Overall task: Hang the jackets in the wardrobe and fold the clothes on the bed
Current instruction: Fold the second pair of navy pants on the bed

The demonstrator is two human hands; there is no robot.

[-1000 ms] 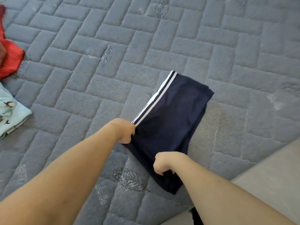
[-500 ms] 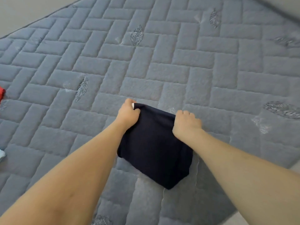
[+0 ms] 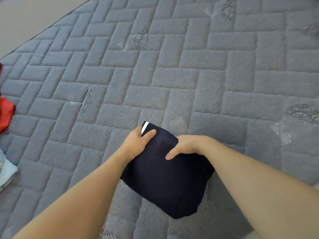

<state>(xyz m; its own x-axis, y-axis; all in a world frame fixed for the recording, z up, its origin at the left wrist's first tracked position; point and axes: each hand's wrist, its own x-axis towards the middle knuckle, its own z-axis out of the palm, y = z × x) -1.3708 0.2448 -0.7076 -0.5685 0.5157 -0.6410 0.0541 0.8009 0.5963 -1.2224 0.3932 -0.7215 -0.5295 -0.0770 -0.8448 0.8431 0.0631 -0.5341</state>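
A view from above showed two bare forearms reaching onto a grey quilted bed [image 3: 172, 75] stitched in a brick pattern with small leaf motifs. Just below the centre of the frame lay a dark navy garment [image 3: 165, 183], folded into a compact, roughly square bundle. A sliver of its white stripe showed at the upper left corner.

The left hand [image 3: 138, 144] gripped that striped corner, thumb lying on top and fingers [image 3: 136, 131] wrapped around the edge. The right hand [image 3: 185, 146] held the upper right edge, thumb pressed on top; its fingers seemed tucked beneath the cloth, though they were hidden. Both hands appeared to be pinning the fold flat so the bundle kept its shape.

At the left edge of the frame sat a red cloth [image 3: 6, 112] and, lower down, a pale blue cloth [image 3: 6, 173], well apart from the bundle and probably awaiting folding.

A second earlier the garment lay longer, its stripe fully visible. Half a second earlier the hands had carried the near end over; now they had shifted to hold the finished fold.
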